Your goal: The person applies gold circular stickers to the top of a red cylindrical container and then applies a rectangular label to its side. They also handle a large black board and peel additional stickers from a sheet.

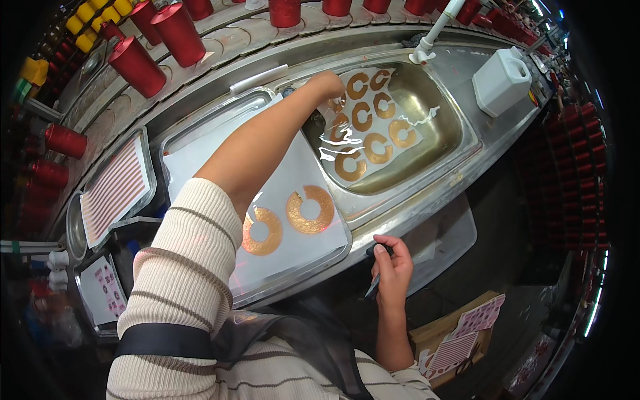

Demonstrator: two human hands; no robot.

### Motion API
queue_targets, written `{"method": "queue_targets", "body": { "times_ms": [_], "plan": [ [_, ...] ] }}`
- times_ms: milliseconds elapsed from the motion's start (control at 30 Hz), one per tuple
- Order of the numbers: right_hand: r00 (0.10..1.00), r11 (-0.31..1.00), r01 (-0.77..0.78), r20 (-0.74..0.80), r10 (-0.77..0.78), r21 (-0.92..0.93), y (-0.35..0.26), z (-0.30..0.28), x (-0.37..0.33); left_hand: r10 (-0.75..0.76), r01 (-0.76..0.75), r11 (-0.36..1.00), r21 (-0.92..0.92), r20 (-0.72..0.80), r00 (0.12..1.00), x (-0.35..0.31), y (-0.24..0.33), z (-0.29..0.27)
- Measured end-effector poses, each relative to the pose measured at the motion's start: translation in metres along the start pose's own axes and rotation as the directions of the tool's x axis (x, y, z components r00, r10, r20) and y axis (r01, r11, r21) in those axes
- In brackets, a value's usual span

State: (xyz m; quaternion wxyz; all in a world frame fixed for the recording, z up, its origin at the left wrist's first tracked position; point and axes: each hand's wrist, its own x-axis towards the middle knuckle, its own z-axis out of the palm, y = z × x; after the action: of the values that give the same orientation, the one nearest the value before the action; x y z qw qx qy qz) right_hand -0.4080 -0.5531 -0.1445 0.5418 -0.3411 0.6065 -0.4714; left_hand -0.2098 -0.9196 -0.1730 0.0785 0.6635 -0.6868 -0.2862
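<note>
My left hand (pixel 325 85) reaches into the sink (pixel 448 127), fingers bent down at the left edge of a wet sheet (pixel 393 110). Several gold C-shaped decals (pixel 362 117) lie on that sheet in shallow water. Glare and the hand itself hide what its fingertips pinch. Beside the sink's left rim, a white-covered tray (pixel 287 263) carries two larger gold C-shaped pieces (pixel 310 209), one partly behind my left forearm. Near the counter's front edge, my right hand (pixel 393 270) is closed around a small tool (pixel 373 287) with a dark end and a thin greyish tip.
Red canisters (pixel 179 35) stand on a slatted conveyor (pixel 247 33) behind the sink. A white tap pipe (pixel 437 33) rises at the sink's back. At right stands a white jug (pixel 503 81). Trays hold a striped sheet (pixel 117 188) and a pink-printed sheet (pixel 107 287). A cardboard box (pixel 421 333) sits low.
</note>
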Motion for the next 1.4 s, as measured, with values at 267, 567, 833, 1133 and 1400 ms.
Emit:
{"method": "queue_targets", "body": {
  "times_ms": [267,567,833,1133,1400],
  "plan": [
    [0.931,0.723,0.363,0.196,-0.308,-0.588,-0.024,0.033,0.026,-0.019,0.013,0.997,-0.071,-0.091,0.996,-0.021,0.013,-0.053],
    [0.858,0.32,0.511,0.452,-0.245,-0.798,-0.048,0.08,0.038,-0.001,-0.02,0.995,-0.1,-0.207,0.978,-0.065,0.005,-0.121],
    [0.866,0.556,0.443,0.496,-0.063,-0.703,-0.044,0.102,0.079,-0.3,0.104,0.681,-0.725,-0.146,0.943,-0.069,-0.041,-0.165],
    [0.861,0.913,0.177,0.508,0.038,-0.368,-0.05,0.096,0.089,-0.025,-0.17,0.464,-0.87,-0.204,0.979,-0.101,-0.042,-0.199],
    [0.926,0.991,0.09,0.375,-0.048,-0.096,-0.077,0.024,0.07,0.059,-0.284,0.562,-0.777,-0.304,0.951,-0.146,0.005,-0.218]
  ]
}}
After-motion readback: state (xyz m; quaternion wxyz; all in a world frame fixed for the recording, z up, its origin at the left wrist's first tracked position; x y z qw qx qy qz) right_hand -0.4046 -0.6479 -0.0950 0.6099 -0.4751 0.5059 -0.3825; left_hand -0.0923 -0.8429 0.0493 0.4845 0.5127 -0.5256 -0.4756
